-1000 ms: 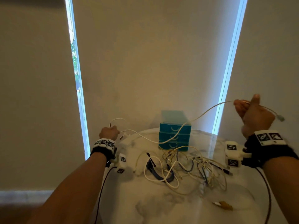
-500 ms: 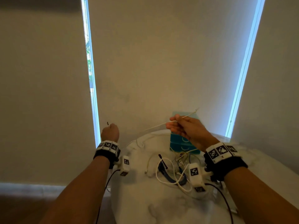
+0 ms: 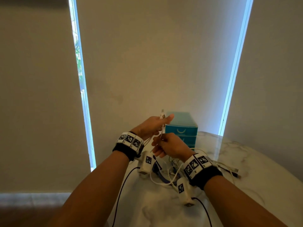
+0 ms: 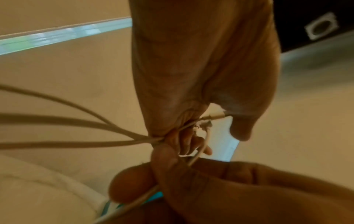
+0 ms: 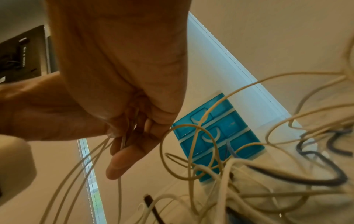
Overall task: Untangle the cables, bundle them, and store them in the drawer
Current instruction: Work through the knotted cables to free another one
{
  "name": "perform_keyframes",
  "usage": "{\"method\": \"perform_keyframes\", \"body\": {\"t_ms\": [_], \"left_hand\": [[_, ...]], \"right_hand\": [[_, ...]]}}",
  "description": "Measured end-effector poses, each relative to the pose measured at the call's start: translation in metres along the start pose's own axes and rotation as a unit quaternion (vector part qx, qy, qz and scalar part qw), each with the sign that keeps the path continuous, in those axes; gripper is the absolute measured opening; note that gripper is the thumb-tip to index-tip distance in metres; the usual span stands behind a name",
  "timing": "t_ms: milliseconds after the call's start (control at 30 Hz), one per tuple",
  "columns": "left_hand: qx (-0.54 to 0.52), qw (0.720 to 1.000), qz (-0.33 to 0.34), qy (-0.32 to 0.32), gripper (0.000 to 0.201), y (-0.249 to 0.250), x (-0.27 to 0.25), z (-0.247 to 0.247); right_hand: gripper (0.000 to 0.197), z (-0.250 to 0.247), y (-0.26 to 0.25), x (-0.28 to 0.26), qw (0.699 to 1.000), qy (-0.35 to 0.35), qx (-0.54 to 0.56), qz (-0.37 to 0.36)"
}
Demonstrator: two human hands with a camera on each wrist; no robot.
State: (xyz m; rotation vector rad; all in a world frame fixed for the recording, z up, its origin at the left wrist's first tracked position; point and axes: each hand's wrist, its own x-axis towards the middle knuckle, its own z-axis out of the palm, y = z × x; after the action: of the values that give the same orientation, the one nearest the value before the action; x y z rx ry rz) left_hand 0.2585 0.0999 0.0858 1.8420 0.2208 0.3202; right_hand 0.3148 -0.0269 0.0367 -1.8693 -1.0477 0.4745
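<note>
**Support surface and its load**

We see a white marble-patterned table point(image 3: 246, 161). At its far edge stands a teal drawer unit point(image 3: 181, 128) with stacked drawers, all closed. Directly in front of it lies a tangled pile of cables point(image 3: 168, 176), mostly white with some dark ones, spreading toward the right side.
</note>
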Motion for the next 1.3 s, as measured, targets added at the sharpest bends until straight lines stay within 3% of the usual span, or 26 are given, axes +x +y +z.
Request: {"method": "perform_keyframes", "body": {"t_ms": [67, 100, 133, 233, 333, 400, 533, 600, 667, 767, 867, 933, 1000, 1067, 1167, 1300], "left_hand": [[0.069, 0.997, 0.030, 0.011, 0.050, 0.007, 0.000, 0.016], [0.076, 0.996, 0.033, 0.020, 0.064, 0.007, 0.003, 0.023], [0.073, 0.996, 0.047, 0.014, 0.043, 0.006, 0.005, 0.029], [0.052, 0.997, 0.062, 0.008, 0.050, 0.004, 0.006, 0.042], [0.046, 0.995, 0.083, -0.025, 0.052, 0.000, 0.003, 0.056], [0.067, 0.993, 0.085, -0.056, 0.050, -0.005, 0.007, 0.073], [0.215, 0.957, 0.127, -0.146, 0.032, -0.016, 0.017, 0.118], [0.272, 0.934, 0.167, -0.158, 0.030, -0.018, 0.017, 0.136], [0.284, 0.935, 0.156, -0.144, 0.046, -0.022, 0.016, 0.146], [0.265, 0.945, 0.107, -0.162, 0.069, -0.024, 0.017, 0.151], [0.173, 0.960, 0.055, -0.212, 0.028, -0.019, 0.011, 0.155], [0.111, 0.971, 0.018, -0.212, 0.034, -0.017, 0.011, 0.156], [0.150, 0.972, 0.004, -0.178, 0.042, -0.017, 0.015, 0.157], [0.241, 0.958, 0.027, -0.152, 0.036, -0.012, 0.014, 0.159], [0.342, 0.927, 0.093, -0.119, 0.031, -0.011, 0.008, 0.164], [0.292, 0.942, 0.119, -0.112, 0.042, -0.019, 0.001, 0.172]], "right_hand": [[0.032, -0.004, 0.003, -0.003, 1.000, -0.001, -0.029, 0.006], [0.032, -0.007, 0.005, -0.006, 0.999, -0.001, -0.032, 0.007], [0.030, -0.013, 0.006, -0.011, 1.000, -0.003, -0.028, 0.005], [0.013, -0.041, 0.011, -0.031, 0.999, 0.007, 0.034, 0.001], [0.026, -0.079, 0.023, -0.057, 0.971, 0.112, 0.212, -0.010], [0.031, -0.093, 0.033, -0.071, 0.948, 0.169, 0.266, -0.037], [0.054, -0.088, 0.052, -0.087, 0.949, 0.248, 0.192, -0.038], [0.041, -0.088, 0.066, -0.091, 0.927, 0.311, 0.205, -0.042], [0.033, -0.090, 0.080, -0.097, 0.911, 0.344, 0.226, -0.041], [0.030, -0.091, 0.096, -0.103, 0.904, 0.350, 0.242, -0.034], [0.030, -0.093, 0.105, -0.107, 0.901, 0.362, 0.235, -0.042], [0.029, -0.095, 0.108, -0.107, 0.898, 0.374, 0.227, -0.051], [0.028, -0.094, 0.112, -0.104, 0.892, 0.397, 0.211, -0.056], [0.028, -0.094, 0.115, -0.102, 0.891, 0.405, 0.196, -0.054], [0.031, -0.094, 0.114, -0.107, 0.905, 0.361, 0.221, -0.048], [0.036, -0.091, 0.121, -0.109, 0.931, 0.314, 0.185, -0.018]]}}
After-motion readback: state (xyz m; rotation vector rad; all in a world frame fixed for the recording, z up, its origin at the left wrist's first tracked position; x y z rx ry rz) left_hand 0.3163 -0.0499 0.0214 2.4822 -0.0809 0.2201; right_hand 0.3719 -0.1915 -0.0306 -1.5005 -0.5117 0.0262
